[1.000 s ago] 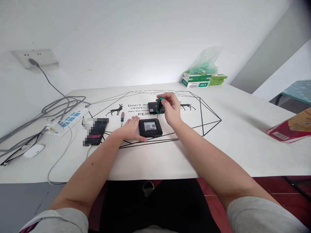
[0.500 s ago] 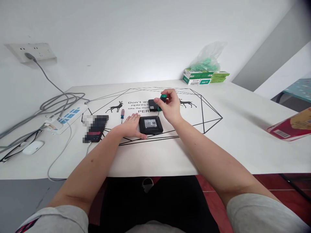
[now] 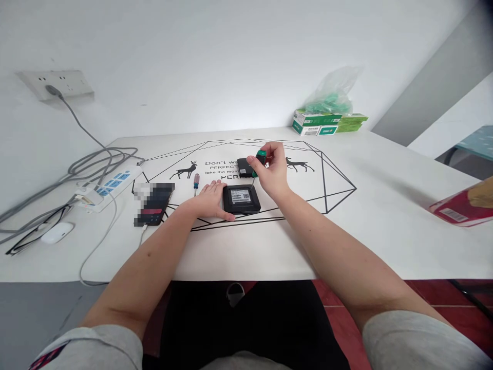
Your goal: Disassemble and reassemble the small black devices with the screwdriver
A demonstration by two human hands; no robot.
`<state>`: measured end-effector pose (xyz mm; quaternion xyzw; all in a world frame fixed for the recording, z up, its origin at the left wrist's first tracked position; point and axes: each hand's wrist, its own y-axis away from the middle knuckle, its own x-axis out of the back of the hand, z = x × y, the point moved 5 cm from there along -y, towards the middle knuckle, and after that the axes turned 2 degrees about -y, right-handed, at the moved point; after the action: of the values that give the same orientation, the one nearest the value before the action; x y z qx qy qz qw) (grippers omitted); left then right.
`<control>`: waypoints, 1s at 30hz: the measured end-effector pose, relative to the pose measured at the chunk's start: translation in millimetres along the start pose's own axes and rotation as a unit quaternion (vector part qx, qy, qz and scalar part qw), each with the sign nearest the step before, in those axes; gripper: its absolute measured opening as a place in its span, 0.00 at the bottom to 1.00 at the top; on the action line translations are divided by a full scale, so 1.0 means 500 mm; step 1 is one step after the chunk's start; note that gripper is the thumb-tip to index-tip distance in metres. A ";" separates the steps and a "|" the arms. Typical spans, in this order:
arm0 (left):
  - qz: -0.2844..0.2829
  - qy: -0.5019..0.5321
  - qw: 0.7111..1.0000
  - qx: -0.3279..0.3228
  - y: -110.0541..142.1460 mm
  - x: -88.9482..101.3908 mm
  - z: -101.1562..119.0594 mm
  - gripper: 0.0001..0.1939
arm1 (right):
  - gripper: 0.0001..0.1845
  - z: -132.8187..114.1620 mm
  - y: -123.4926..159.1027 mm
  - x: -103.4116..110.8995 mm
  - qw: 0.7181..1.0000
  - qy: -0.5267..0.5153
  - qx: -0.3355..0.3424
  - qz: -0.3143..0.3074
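A square black device (image 3: 242,199) with a white label lies flat on the table mat. Stretched out flat, my left hand (image 3: 210,199) rests against the device's left side with its thumb along the near edge. My right hand (image 3: 274,172) is closed around a green-and-black screwdriver (image 3: 261,156), held upright with its tip at the device's far right corner. Just behind the device sits a second black box (image 3: 245,168) with a small label, partly covered by my right hand. Another screwdriver (image 3: 196,181), with a translucent reddish-blue handle, lies left of my left hand.
A phone (image 3: 154,204), partly pixelated, lies at left beside a power strip (image 3: 110,190) with tangled grey cables, glasses (image 3: 38,231) and a white earbud case (image 3: 57,233). Green boxes (image 3: 318,121) with a plastic bag stand at the back. A red packet (image 3: 464,205) is at far right.
The view has shifted slightly, so everything sits a little further right. Both hands keep their places on the device and the screwdriver.
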<state>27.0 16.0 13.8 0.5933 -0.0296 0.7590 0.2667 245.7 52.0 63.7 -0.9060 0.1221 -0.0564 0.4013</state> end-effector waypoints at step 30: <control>-0.021 -0.015 0.999 -0.025 0.002 -0.025 0.037 0.83 | 0.22 -0.027 0.018 -0.025 0.996 -0.043 0.010 -0.077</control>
<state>44.8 3.9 8.3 0.5983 -0.0401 0.7432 0.2969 229.2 39.9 66.2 -0.9104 0.0336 -0.0496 0.4095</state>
